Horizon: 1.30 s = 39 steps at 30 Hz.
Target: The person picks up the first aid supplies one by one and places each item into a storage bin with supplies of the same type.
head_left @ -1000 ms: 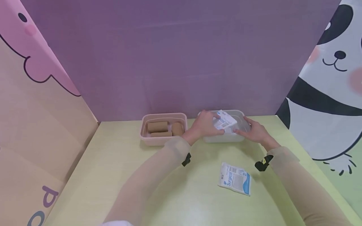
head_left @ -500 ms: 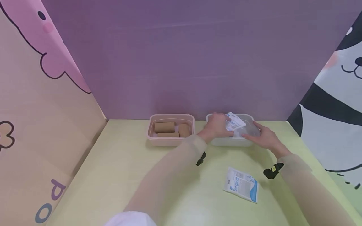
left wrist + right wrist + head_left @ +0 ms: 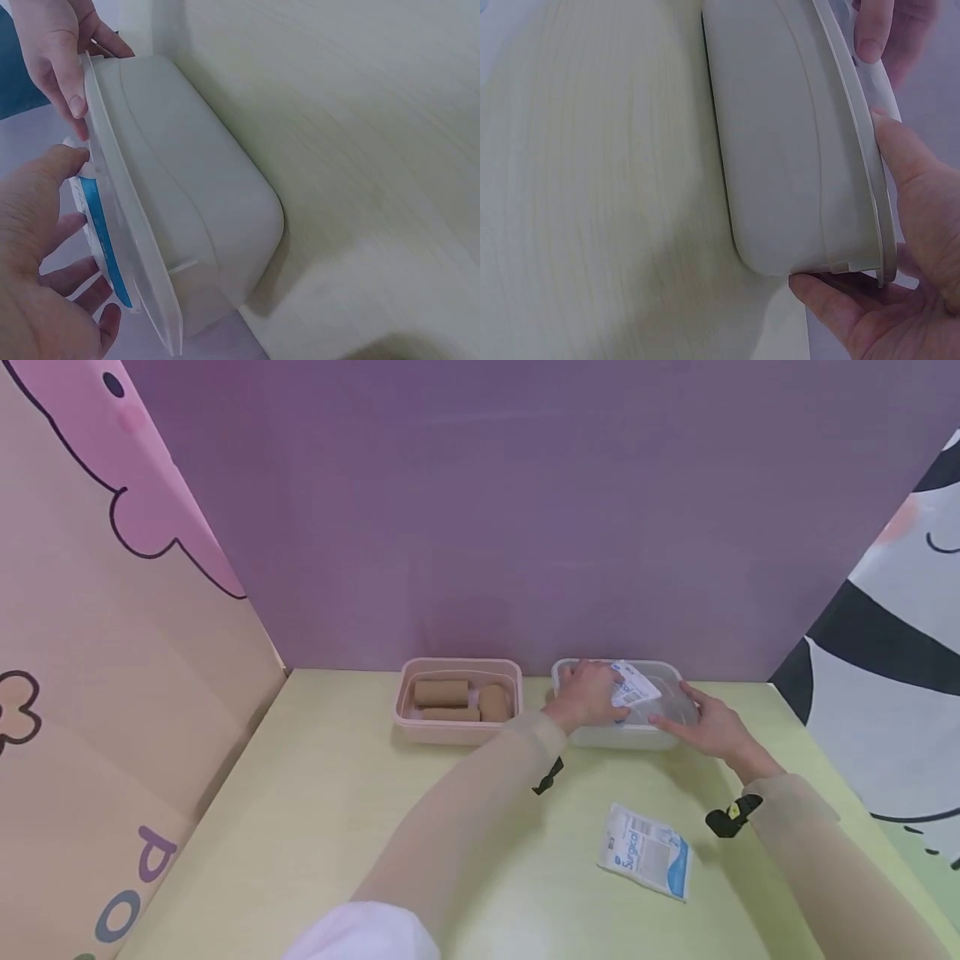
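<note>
The left hand [image 3: 588, 693] reaches over the white container [image 3: 622, 739], its thumb and bent fingers spread moderately wide and holding the upper packet [image 3: 636, 685]. This packet lies tilted at the container's top, near its middle. Part of a blue word and a barcode show on its face; the rest is covered, so the full wording cannot be read. The left wrist view shows a blue band along its edge.

The right hand [image 3: 716, 727] grips the right end of the white container, thumb at the front of the rim and fingers behind and beneath it.

The lower packet [image 3: 647, 853] lies flat on the table [image 3: 337, 827], in front of the white container and apart from it. Its label reads "Surgical" in blue, running up one side, beside a barcode, a grey panel and a blue corner. The remaining print is too small to read.

The pink container [image 3: 450, 735] stands left of the white one and holds brown rolls [image 3: 441, 693]. The left wall [image 3: 195, 710] carries a purple letter, p or d, and a blue "o".
</note>
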{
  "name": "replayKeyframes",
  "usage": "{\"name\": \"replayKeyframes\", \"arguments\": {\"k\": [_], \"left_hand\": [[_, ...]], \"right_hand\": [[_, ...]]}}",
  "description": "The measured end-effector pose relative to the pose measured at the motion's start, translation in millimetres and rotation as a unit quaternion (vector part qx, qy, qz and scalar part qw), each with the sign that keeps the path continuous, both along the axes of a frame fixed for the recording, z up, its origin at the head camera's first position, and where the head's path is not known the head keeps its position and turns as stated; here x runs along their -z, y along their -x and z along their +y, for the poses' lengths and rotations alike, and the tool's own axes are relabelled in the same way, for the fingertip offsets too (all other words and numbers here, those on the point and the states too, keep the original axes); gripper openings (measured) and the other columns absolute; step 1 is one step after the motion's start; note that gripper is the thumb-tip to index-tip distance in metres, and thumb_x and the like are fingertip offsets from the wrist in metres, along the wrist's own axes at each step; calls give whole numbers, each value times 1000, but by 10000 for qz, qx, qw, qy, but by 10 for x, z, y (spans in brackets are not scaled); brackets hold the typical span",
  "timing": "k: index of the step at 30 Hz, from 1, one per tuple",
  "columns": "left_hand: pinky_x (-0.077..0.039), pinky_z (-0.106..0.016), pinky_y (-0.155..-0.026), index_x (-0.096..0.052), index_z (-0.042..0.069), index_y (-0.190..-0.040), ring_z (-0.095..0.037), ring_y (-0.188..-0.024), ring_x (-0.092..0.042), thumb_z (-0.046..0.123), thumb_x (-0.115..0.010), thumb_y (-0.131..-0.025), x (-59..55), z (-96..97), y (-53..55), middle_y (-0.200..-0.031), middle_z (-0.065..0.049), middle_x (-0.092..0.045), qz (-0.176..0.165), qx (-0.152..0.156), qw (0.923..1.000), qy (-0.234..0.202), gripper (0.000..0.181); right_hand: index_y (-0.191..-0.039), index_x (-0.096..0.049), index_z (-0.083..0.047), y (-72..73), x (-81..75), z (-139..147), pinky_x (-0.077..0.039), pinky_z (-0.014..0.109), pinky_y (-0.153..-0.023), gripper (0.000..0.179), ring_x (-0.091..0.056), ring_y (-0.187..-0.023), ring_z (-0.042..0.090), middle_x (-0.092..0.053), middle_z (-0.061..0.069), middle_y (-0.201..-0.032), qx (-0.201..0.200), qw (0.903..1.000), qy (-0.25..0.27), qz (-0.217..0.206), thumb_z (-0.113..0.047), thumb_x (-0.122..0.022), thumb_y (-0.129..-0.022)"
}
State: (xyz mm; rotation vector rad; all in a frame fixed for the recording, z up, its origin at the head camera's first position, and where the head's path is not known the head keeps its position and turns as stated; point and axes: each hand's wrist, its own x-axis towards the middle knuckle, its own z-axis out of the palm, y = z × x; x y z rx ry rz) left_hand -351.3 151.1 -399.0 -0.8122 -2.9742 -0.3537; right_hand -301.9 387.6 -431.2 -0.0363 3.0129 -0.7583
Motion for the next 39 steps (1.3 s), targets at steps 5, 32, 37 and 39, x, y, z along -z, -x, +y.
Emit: {"name": "replayKeyframes", "arguments": {"k": [5, 32, 37, 39], "left_hand": [[-35, -32, -99, -61, 37, -148, -8, -125, -51, 56, -75, -95, -19, 53, 19, -151, 19, -61, -121, 50, 9999, -40, 58], [-42, -39, -116, -56, 37, -154, -17, -148, -51, 60, -69, -98, 20, 42, 34, -165, 9, -50, -63, 27, 9997, -216, 62], [-43, -38, -113, -57, 35, -154, -18, -147, -53, 60, -69, -98, -58, -17, 46, -163, 10, -52, 65, 127, 9993, -344, 63], [-42, -38, -114, -57, 35, -154, -17, -148, -51, 60, -69, -98, -78, -28, 47, -163, 12, -52, 51, 158, 9993, -349, 63]], "right_hand": [[-167, -14, 5, 10, -15, 20, -42, 72, -110, 110, -42, -141, 64, -32, 47, -158, 53, 10000, 22, 56, -63, -66, -98], [-167, -13, 5, -38, 14, -40, -38, 74, -116, 111, -35, -147, 63, -29, 44, -163, -3, 10000, 67, -68, -64, -66, -98], [-169, -7, 1, -29, -22, -30, -34, 76, -117, 116, -31, -149, 65, -24, 43, -165, 115, 9994, 93, -301, -69, -64, -97], [-169, -5, 0, -28, -21, -22, -32, 77, -117, 117, -29, -149, 65, -22, 43, -166, 145, 9991, 117, -391, -71, -64, -96]]}}
